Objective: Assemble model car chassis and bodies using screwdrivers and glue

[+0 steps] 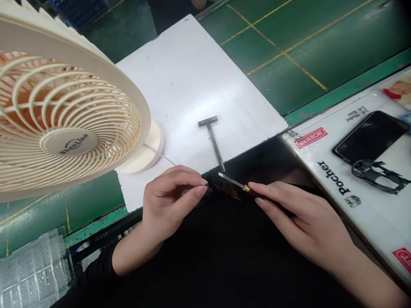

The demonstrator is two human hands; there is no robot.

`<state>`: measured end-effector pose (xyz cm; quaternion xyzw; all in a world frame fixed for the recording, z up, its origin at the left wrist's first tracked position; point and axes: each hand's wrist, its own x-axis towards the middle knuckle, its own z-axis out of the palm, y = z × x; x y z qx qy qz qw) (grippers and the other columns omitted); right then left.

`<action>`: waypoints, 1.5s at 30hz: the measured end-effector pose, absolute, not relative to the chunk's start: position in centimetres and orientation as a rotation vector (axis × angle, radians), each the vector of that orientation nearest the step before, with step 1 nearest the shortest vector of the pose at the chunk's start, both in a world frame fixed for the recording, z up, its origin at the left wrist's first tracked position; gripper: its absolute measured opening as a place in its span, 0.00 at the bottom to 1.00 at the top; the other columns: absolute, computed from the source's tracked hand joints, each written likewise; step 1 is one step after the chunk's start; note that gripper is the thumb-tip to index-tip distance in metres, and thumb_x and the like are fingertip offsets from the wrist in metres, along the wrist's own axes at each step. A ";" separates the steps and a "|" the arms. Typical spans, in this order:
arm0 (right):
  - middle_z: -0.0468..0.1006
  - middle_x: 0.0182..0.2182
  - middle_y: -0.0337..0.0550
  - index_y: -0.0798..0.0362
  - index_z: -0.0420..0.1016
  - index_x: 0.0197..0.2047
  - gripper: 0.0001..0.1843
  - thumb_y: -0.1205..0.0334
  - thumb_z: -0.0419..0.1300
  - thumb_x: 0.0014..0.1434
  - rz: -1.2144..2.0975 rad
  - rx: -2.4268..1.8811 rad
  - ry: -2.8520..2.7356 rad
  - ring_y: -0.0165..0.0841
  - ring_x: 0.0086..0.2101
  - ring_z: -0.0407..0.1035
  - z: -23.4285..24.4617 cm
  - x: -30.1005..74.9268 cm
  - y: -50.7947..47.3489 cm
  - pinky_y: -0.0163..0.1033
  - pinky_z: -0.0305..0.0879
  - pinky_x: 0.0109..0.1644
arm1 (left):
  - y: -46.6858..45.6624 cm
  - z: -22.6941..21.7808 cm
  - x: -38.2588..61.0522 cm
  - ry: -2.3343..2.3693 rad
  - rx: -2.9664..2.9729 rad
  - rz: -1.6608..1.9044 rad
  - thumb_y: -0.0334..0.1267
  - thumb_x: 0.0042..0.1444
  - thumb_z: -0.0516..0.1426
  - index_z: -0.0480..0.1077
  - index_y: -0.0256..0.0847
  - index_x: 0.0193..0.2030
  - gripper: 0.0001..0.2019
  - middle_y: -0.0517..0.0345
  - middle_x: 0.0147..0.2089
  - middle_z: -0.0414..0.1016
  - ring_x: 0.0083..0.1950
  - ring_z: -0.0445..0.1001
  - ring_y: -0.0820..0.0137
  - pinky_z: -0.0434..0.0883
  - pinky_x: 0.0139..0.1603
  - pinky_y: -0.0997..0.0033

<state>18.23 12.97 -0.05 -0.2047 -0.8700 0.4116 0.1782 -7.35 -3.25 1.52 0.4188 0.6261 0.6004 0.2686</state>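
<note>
White board (189, 72) edge just beyond left hand (170, 203); right hand (298, 218) grips screwdriver (233, 181).

Qty: 2 hands (170, 203), 1 screwdriver (233, 181), 1 T-bar tool (212, 139), 1 desk fan (70, 128), 1 white bd (180, 77), 1 phone (369, 137), 1 phone frame (380, 175), 1 clear plastic tray (32, 269), 1 printed mat (321, 192), 1 green mat (272, 55). Total tools: 2.

a workshop: green bench mat (346, 55), phone frame (379, 175).
</note>
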 end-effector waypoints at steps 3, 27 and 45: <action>0.91 0.49 0.40 0.38 0.81 0.73 0.27 0.71 0.65 0.78 1.190 -0.558 -2.331 0.36 0.42 0.87 1.3 19.4 12.2 0.40 0.86 0.45 | -2.2 1.8 -5.7 1.337 0.833 1.713 0.34 0.70 0.75 0.90 0.49 0.47 0.04 0.56 0.40 0.86 0.40 0.85 0.67 0.81 0.41 0.64; 0.91 0.53 0.46 0.44 0.83 0.69 0.17 0.62 0.62 0.82 1.063 -0.882 -2.313 0.41 0.49 0.89 0.8 23.8 12.1 0.44 0.88 0.49 | 0.1 1.7 -2.5 1.453 0.501 1.418 0.45 0.66 0.77 0.91 0.46 0.46 0.08 0.55 0.37 0.89 0.34 0.84 0.70 0.82 0.39 0.70; 0.86 0.45 0.46 0.56 0.82 0.74 0.24 0.72 0.60 0.80 0.759 -0.819 -2.691 0.35 0.32 0.83 -1.7 14.4 9.5 0.43 0.77 0.29 | 0.8 -2.1 -10.3 2.392 1.738 0.211 0.29 0.75 0.65 0.89 0.42 0.46 0.10 0.55 0.48 0.91 0.42 0.88 0.59 0.77 0.40 0.60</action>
